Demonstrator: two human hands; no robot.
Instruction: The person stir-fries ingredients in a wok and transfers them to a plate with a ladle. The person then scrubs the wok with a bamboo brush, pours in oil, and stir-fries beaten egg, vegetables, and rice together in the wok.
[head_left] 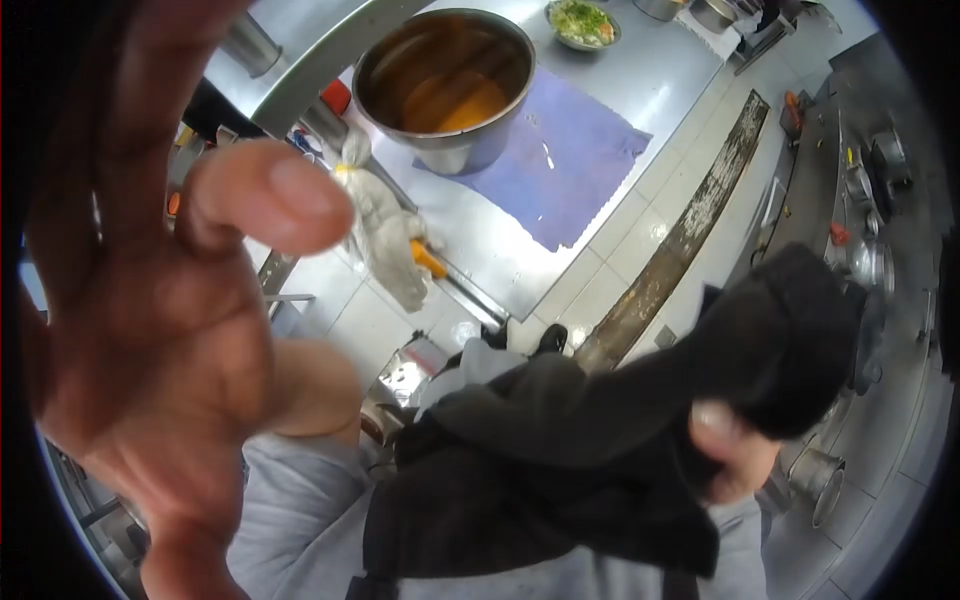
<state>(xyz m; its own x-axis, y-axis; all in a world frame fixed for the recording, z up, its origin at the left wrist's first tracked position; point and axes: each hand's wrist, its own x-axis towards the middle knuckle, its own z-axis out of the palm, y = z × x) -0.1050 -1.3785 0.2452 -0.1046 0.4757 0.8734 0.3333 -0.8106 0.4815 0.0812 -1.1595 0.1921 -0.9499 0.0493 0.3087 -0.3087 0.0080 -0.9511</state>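
Note:
My left hand (160, 370) is raised very close to the camera on the left, palm showing. Its thumb and fingers are spread, with nothing held. On the right, my right hand (735, 455) grips a black cloth (590, 410), the thumb pressed on it; the other fingers are mostly covered. Folds of the cloth stretch across the front of my body, and a thick dark end stands up at the right. Whether it is a loose cloth or part of a garment I cannot tell.
A large steel pot (445, 150) with orange-brown contents stands on a purple cloth (580, 160) on the steel table (680, 80). Behind is a bowl of chopped greens (583, 25). A knotted whitish bag (385, 220) hangs at the table's edge. Pans (890, 155) line the right side.

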